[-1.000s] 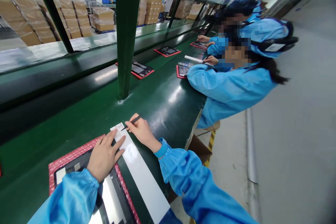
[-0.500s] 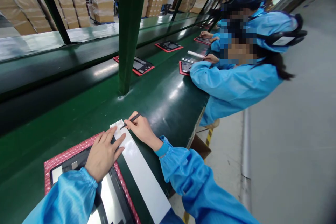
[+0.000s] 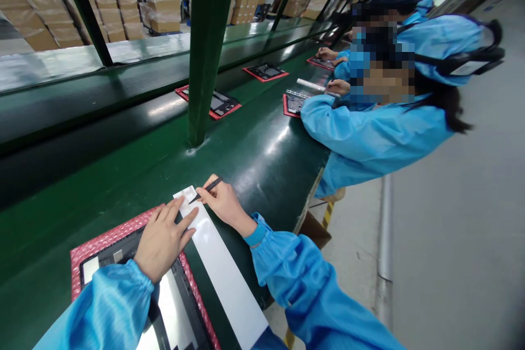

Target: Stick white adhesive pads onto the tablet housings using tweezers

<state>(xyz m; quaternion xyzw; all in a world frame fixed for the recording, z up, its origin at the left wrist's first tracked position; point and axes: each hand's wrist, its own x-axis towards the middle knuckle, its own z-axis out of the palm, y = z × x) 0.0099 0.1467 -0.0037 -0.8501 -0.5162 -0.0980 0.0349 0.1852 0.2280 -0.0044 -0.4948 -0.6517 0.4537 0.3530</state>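
My left hand [image 3: 164, 238] lies with its fingers spread, the fingertips on the near end of a long white backing strip [image 3: 229, 279]. In my right hand [image 3: 225, 203] I pinch slim black tweezers [image 3: 210, 187], their tip down at small pale patches on the strip's upper end. Beneath my left wrist and sleeve is a dark tablet-like housing [image 3: 184, 284] with silvery panels, partly covered by my arm. It rests on a red bubble-wrap sheet [image 3: 118, 229], just left of the strip.
A green post [image 3: 209, 54] rises from the green bench [image 3: 254, 158] ahead. More housings on red sheets [image 3: 223, 105] [image 3: 266, 71] lie farther along. Blue-clad co-workers [image 3: 381, 131] sit to the right. Wrapped cartons [image 3: 98, 5] stand behind the bench.
The view has shifted slightly. My left hand stays on the strip, and the tweezers remain at almost the same place on its upper end.
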